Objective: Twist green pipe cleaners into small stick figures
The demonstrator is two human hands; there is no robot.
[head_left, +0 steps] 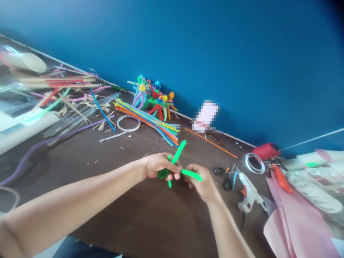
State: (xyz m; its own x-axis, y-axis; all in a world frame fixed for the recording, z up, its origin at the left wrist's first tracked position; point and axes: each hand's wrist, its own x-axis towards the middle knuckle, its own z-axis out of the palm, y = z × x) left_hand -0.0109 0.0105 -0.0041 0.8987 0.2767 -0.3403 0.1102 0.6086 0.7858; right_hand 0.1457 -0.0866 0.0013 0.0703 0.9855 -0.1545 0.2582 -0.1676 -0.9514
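Observation:
Bright green pipe cleaners (178,152), bent into a small figure with several arms, are held over the front middle of the table. My left hand (161,166) is closed around their middle, with a loop and short ends sticking out past the fingers. Close on its right, my right hand (200,181) has its fingers bent at a green arm that points right. That arm lies across the fingers and appears pinched near its inner end. Behind my hands rests a bundle of coloured pipe cleaners (150,120), and beyond it stand several finished pipe-cleaner figures (156,95).
At right lie a white glue gun (251,193), black scissors (228,181), tape rolls (254,163), an orange-red cutter (282,179) and pink paper (295,218). A white ring (128,123) and piled sticks (59,82) are at left. A blue wall (188,53) rises behind the table (166,222).

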